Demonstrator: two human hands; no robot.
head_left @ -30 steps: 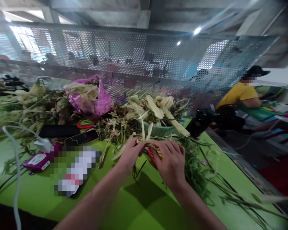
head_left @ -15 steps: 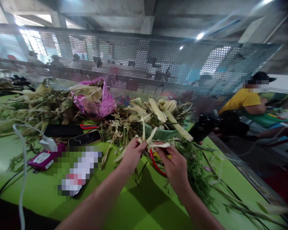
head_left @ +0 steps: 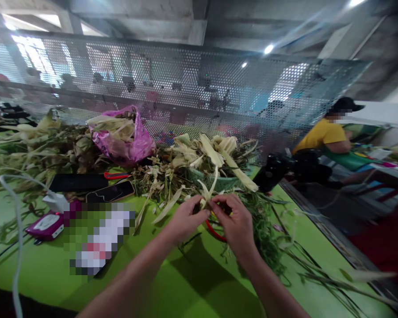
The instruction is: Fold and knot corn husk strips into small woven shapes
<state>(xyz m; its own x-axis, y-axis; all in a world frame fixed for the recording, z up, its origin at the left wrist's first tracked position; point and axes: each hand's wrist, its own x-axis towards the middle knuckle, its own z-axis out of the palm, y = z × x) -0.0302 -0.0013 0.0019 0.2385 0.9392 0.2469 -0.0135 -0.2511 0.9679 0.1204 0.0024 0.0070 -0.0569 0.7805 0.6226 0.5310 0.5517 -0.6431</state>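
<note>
Pale strips of corn husk (head_left: 209,187) stick up from between my two hands, above the green table. My left hand (head_left: 189,216) is closed, its thumb and fingers pinching the strips at their base. From the other side my right hand (head_left: 234,221) pinches the same strips, thumb and fingertips close to the left ones. Where the strips meet is partly hidden by my fingers. A red curved handle (head_left: 215,232) shows below and behind my right hand. Just beyond the hands is a green basket (head_left: 227,183) heaped with dry husks (head_left: 212,150).
A pink plastic bag (head_left: 122,137) of husks stands at the back, beside a large husk pile (head_left: 53,141). Phones (head_left: 110,193), a purple power strip (head_left: 46,225) and a white cable (head_left: 18,247) lie left. Green stems (head_left: 272,238) lie right. A person in yellow (head_left: 321,137) sits beyond.
My right hand has moved in closer to my left. The strip that pointed right no longer shows there, and the strips now point upward. The whole view has shifted slightly.
</note>
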